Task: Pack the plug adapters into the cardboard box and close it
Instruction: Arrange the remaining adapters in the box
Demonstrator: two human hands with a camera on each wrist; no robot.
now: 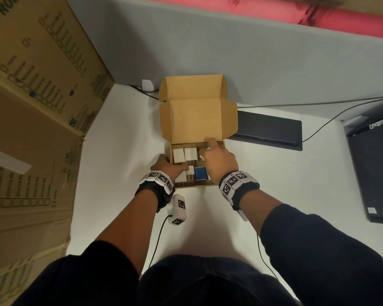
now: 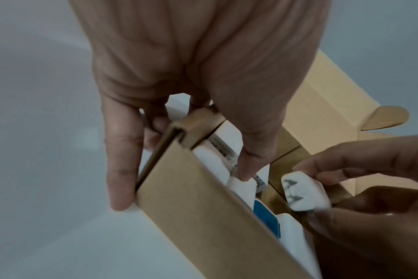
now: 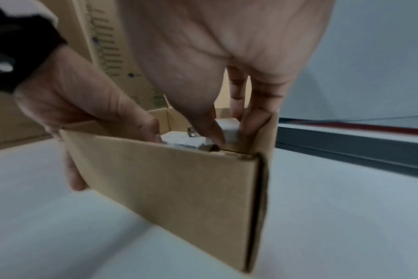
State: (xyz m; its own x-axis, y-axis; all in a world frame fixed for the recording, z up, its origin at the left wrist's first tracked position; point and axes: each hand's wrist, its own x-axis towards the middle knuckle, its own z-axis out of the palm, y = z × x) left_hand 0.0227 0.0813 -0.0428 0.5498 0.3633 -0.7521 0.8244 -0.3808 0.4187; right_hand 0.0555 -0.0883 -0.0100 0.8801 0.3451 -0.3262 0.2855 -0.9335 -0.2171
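Observation:
A small cardboard box [image 1: 219, 142] stands on the white table with its lid [image 1: 196, 120] folded back upright. Inside lie several white plug adapters [image 1: 178, 155] and a blue one [image 1: 200, 173]. My left hand [image 1: 170, 166] grips the box's left wall [image 2: 203, 198], fingers outside and thumb [image 2: 248, 166] inside, resting on a white adapter [image 2: 241, 186]. My right hand [image 1: 208, 151] reaches into the right side of the box and pinches a white adapter [image 3: 228, 130], its metal prongs showing [image 2: 303, 190]. The box's near wall [image 3: 179, 179] hides the box floor in the right wrist view.
A big printed carton [image 1: 31, 107] fills the left side. A flat black device [image 1: 268, 129] lies right of the box, with another black unit [image 1: 372, 173] at the far right. A white marker-tagged device [image 1: 178, 209] with a cable lies under my left wrist. A grey partition [image 1: 230, 51] backs the table.

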